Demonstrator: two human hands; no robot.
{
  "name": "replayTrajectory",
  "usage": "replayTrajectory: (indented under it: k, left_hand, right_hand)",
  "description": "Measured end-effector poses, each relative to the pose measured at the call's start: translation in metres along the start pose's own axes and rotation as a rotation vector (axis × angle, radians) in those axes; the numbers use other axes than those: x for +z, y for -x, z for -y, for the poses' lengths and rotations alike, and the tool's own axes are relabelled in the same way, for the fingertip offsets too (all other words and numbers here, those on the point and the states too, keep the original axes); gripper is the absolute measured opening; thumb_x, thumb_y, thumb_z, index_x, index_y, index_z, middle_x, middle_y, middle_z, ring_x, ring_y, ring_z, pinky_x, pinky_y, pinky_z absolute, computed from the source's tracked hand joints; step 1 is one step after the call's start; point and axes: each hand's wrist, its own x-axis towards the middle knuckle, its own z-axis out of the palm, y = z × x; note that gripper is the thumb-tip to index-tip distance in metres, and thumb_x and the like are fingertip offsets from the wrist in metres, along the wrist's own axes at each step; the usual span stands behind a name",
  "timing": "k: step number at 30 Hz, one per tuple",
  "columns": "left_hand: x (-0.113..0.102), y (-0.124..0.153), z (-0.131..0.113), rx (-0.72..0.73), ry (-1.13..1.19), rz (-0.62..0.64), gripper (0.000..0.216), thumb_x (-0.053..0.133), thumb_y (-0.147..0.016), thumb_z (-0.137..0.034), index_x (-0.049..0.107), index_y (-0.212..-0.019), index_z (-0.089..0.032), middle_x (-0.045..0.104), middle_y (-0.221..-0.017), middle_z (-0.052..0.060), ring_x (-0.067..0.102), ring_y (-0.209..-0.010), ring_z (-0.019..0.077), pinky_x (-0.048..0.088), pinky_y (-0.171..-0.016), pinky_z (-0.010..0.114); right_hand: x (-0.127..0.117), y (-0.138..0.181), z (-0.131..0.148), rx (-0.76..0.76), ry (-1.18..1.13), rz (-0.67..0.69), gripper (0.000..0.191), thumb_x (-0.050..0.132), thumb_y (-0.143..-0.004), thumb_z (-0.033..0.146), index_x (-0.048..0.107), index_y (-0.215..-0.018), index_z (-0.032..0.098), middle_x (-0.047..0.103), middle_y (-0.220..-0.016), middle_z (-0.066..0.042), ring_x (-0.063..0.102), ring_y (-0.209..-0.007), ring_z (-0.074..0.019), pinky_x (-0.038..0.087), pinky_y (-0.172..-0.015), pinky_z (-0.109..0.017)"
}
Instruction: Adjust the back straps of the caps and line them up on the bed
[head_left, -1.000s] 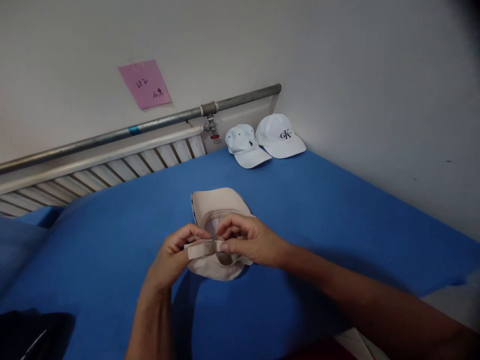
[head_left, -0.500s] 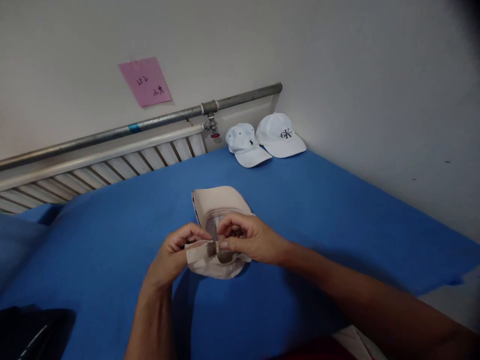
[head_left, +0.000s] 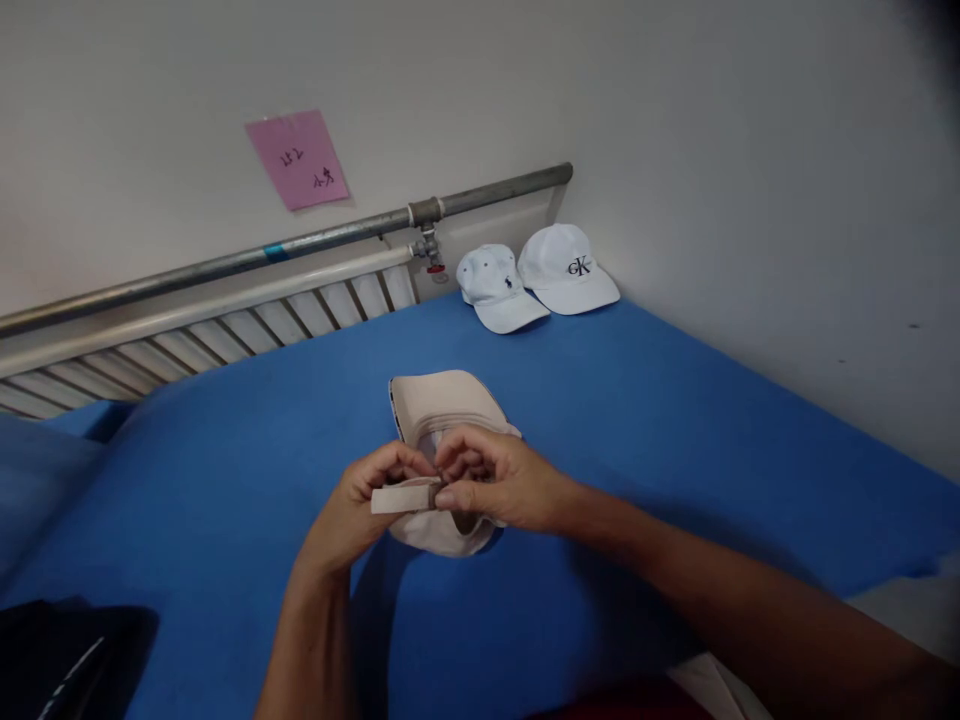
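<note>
A beige cap [head_left: 439, 410] is lying upside down in the middle of a blue table [head_left: 637, 400], with its brim pointing away from the person. Its back strap [head_left: 401, 496] is sticking out toward the left, near the person. The left hand [head_left: 360, 510] is pinching the strap between thumb and fingers. The right hand [head_left: 499, 485] is closing on the same strap just beside it, at the little buckle, and the fingertips of both hands are almost touching. Both arms are reaching in from the bottom edge. Far back in the corner of the table, two white caps are sitting side by side, well apart from the beige one: one with a small dark horse [head_left: 499, 288] and one with dark letters [head_left: 566, 268]. Behind the table a gray pipe [head_left: 300, 243] is running along the wall, with a white radiator [head_left: 202, 335] under it. A pink paper note [head_left: 298, 158] is sticking to the wall above the pipe. Something dark [head_left: 67, 660] is lying at the bottom left corner, too dim to tell what it is.
</note>
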Motion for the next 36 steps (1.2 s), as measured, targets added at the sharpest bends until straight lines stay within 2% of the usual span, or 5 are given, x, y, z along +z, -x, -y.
replayTrajectory:
  k: [5, 13, 20, 24, 36]
  left_hand:
    - [0.000, -0.001, 0.002, -0.031, 0.182, -0.066, 0.022, 0.061, -0.087, -0.039, 0.068, -0.096, -0.021, 0.066, -0.083, 0.002, 0.057, -0.072, 0.0125, 0.042, -0.064, 0.020]
    - [-0.009, 0.003, 0.001, 0.058, 0.152, 0.042, 0.036, 0.056, -0.086, -0.054, 0.062, -0.090, -0.019, 0.063, -0.087, 0.004, 0.057, -0.079, 0.0168, 0.043, -0.069, 0.026]
    - [-0.012, 0.007, -0.006, 0.068, -0.050, 0.110, 0.021, 0.073, -0.078, -0.030, 0.059, -0.090, -0.022, 0.059, -0.088, -0.001, 0.053, -0.083, 0.0136, 0.043, -0.072, 0.024]
    - [-0.009, 0.007, -0.008, 0.008, -0.088, 0.147, 0.030, 0.075, -0.076, -0.029, 0.061, -0.101, -0.024, 0.060, -0.092, -0.001, 0.054, -0.082, 0.0133, 0.043, -0.069, 0.023]
    - [-0.014, 0.005, -0.007, 0.009, -0.204, 0.235, 0.016, 0.073, -0.076, -0.029, 0.070, -0.089, -0.021, 0.058, -0.083, 0.000, 0.053, -0.078, 0.0143, 0.041, -0.070, 0.026]
  right_hand:
    - [-0.007, -0.002, -0.002, 0.139, -0.086, 0.043, 0.029, 0.074, -0.069, 0.029, 0.058, -0.091, 0.019, 0.055, -0.062, 0.007, 0.043, -0.046, -0.0043, 0.034, -0.046, -0.018]
    - [-0.007, 0.001, 0.001, 0.131, 0.128, 0.068, 0.014, 0.069, -0.074, 0.030, 0.065, -0.075, 0.017, 0.060, -0.066, 0.003, 0.052, -0.062, -0.0082, 0.039, -0.058, -0.021]
    - [-0.008, 0.001, -0.004, 0.127, 0.042, 0.061, 0.021, 0.068, -0.074, 0.034, 0.058, -0.069, 0.017, 0.052, -0.052, 0.006, 0.045, -0.046, -0.0059, 0.032, -0.045, -0.019]
    - [-0.009, 0.001, -0.006, 0.111, 0.026, 0.051, 0.022, 0.066, -0.076, 0.034, 0.055, -0.068, 0.017, 0.050, -0.048, 0.006, 0.044, -0.042, -0.0062, 0.030, -0.042, -0.018]
    - [0.000, 0.001, -0.013, 0.040, 0.099, -0.019, 0.019, 0.063, -0.073, 0.031, 0.051, -0.063, 0.019, 0.048, -0.048, 0.006, 0.044, -0.044, -0.0080, 0.032, -0.042, -0.020]
